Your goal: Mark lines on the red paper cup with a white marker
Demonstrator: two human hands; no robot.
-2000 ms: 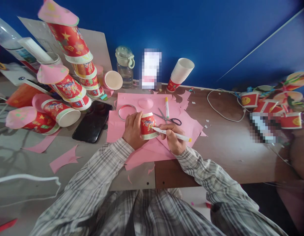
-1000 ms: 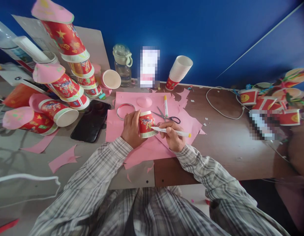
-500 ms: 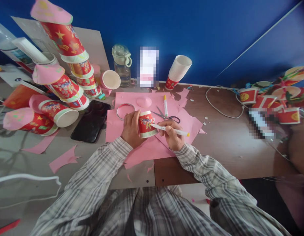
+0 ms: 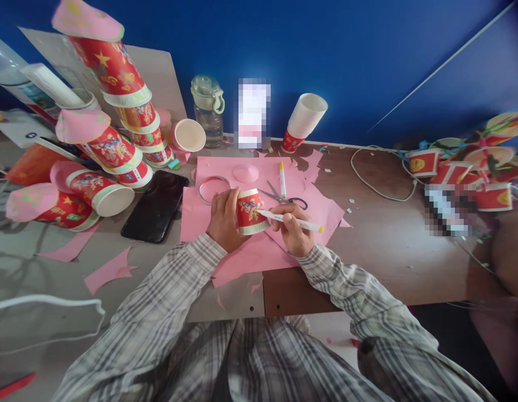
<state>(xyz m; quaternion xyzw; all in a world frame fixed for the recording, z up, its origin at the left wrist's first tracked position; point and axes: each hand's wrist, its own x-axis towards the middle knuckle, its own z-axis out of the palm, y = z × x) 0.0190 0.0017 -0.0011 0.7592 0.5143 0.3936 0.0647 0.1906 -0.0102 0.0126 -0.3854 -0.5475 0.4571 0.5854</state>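
Observation:
A red paper cup (image 4: 250,211) with a printed pattern is upside down in my left hand (image 4: 226,219), whose fingers wrap its left side. My right hand (image 4: 296,229) grips a white marker (image 4: 307,225) with a yellow end, its tip at the cup's right side. Beneath both hands lies pink paper (image 4: 238,262). On the paper are a pink paper cone (image 4: 245,173), a roll of tape (image 4: 214,190), scissors (image 4: 279,196) partly behind my right hand, and a second marker (image 4: 282,180).
Stacked red cups with pink cones (image 4: 112,72) stand at the left, near a black phone (image 4: 154,207). A water bottle (image 4: 207,114) and stacked cups (image 4: 305,120) are at the back. At right are a white cable (image 4: 380,192) and more red cups (image 4: 422,163).
The cup has turned slightly in my left hand, so its printed pattern faces a little differently. Both hands keep nearly the same place.

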